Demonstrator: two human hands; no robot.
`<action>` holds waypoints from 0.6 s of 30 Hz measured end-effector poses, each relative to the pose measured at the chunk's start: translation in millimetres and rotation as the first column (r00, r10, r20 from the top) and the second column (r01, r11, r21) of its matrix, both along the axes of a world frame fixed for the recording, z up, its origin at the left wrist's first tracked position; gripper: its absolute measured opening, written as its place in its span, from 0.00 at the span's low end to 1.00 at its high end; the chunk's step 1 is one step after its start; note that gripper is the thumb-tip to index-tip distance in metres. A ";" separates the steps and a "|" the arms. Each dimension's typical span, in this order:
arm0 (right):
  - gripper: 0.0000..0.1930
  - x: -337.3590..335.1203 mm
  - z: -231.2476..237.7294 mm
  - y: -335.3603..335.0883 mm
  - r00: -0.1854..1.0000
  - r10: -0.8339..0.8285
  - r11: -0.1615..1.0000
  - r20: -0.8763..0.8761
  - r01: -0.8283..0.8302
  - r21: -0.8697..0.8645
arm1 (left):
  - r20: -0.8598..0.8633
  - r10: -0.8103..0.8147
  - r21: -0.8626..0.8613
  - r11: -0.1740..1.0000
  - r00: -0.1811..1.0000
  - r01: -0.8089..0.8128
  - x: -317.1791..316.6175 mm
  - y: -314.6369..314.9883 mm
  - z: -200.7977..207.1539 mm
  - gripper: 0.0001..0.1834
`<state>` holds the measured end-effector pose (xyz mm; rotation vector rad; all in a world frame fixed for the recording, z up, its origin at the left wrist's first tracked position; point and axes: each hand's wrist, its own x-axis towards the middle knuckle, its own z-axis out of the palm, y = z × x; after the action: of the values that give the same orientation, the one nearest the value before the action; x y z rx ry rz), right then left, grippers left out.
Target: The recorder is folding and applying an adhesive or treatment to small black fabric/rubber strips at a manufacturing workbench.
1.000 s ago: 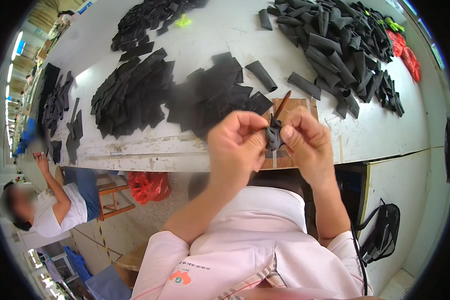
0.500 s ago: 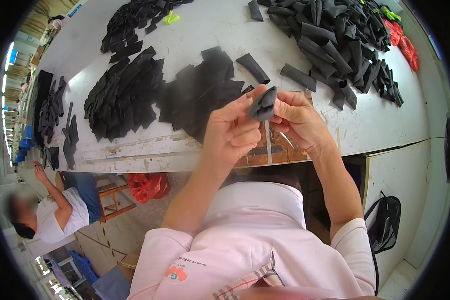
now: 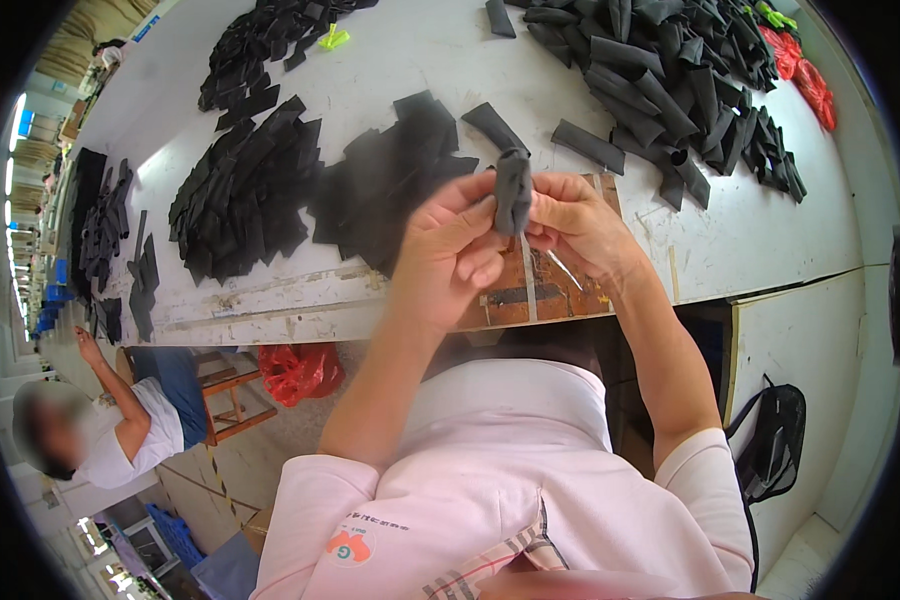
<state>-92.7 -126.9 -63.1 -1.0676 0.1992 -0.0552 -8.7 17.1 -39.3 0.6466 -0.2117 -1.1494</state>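
Centre frame: left hand [image 3: 450, 258] and right hand [image 3: 578, 228] are now pinching the black sleeve [image 3: 513, 190] upright between closed fingertips, having raised it off the brown board [image 3: 555, 292], apparently rolling it into shape.

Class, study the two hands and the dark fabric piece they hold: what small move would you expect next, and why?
Probably setting it down among the rolled pieces on the right. The left hand and right hand pinch one black fabric piece upright above the table. It looks tube-shaped like those, while the flat pieces lie left.
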 end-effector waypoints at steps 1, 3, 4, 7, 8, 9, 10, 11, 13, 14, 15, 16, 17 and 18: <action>0.14 2.9 1.5 -2.0 1.000 -0.007 1.000 0.005 0.007 -0.001 | 0.005 -0.007 -0.001 1.000 1.000 0.007 -1.5 -1.3 5.3 0.15; 0.14 4.9 7.7 -5.2 1.000 0.024 0.976 -0.001 -0.024 -0.216 | 0.641 0.023 0.211 0.956 0.767 -0.205 -6.7 -6.6 19.6 0.16; 0.16 2.7 16.1 -5.3 1.000 -0.007 0.945 -0.005 0.005 -0.328 | 0.881 0.114 0.096 0.907 0.459 -0.411 -9.3 -7.7 15.5 0.14; 0.18 -6.8 33.7 1.3 0.983 -0.180 0.819 0.027 0.165 -0.550 | 0.933 0.184 -0.083 0.946 0.308 -0.314 13.2 -4.4 16.6 0.14; 0.20 -9.2 31.6 3.4 0.961 -0.253 0.786 0.107 0.269 -0.556 | 0.907 0.207 -0.113 0.959 0.366 -0.260 13.7 -5.1 19.4 0.11; 0.20 -12.3 34.8 6.1 0.961 -0.253 0.783 0.108 0.269 -0.560 | 0.906 0.211 -0.118 0.958 0.367 -0.260 11.0 -6.5 20.9 0.11; 0.21 -14.5 40.0 9.1 0.928 -0.200 0.661 0.313 0.364 -0.657 | 0.859 0.293 -0.183 0.942 0.420 -0.281 6.7 -8.2 20.7 0.10; 0.22 -15.5 45.8 10.6 0.864 -0.109 0.526 0.492 0.470 -0.709 | 0.802 0.367 -0.241 0.921 0.472 -0.306 3.2 -8.9 19.6 0.09; 0.20 -12.9 62.7 12.0 0.901 -0.037 0.247 0.433 0.428 -0.869 | 0.685 0.463 -0.289 0.882 0.563 -0.373 -1.3 -7.2 18.6 0.08; 0.19 -9.5 67.7 11.8 0.922 0.016 0.006 0.387 0.387 -0.922 | 0.552 0.549 -0.325 0.835 0.628 -0.444 -3.8 -5.5 18.4 0.07; 0.18 -7.0 69.6 10.3 0.943 0.056 -0.236 0.328 0.331 -0.913 | 0.550 0.547 -0.321 0.836 0.631 -0.445 -4.8 -2.0 11.0 0.07; 0.17 -4.3 55.4 10.2 0.956 0.062 -0.187 0.288 0.295 -0.937 | 0.624 0.506 -0.269 0.854 0.595 -0.445 -4.0 3.3 -1.8 0.07; 0.17 -4.9 39.3 8.3 0.956 0.059 -0.194 0.287 0.293 -0.936 | 0.693 0.460 -0.219 0.868 0.554 -0.446 -2.5 3.2 -11.5 0.08; 0.16 -6.8 23.5 4.4 0.961 0.069 -0.084 0.269 0.275 -0.958 | 0.618 0.424 -0.240 0.904 0.662 -0.354 -3.6 -1.4 -14.6 0.09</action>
<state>-99.5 -122.4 -39.6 -2.6580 -0.0478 -0.5916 -12.3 15.7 -53.9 0.9450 -0.6992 -0.4432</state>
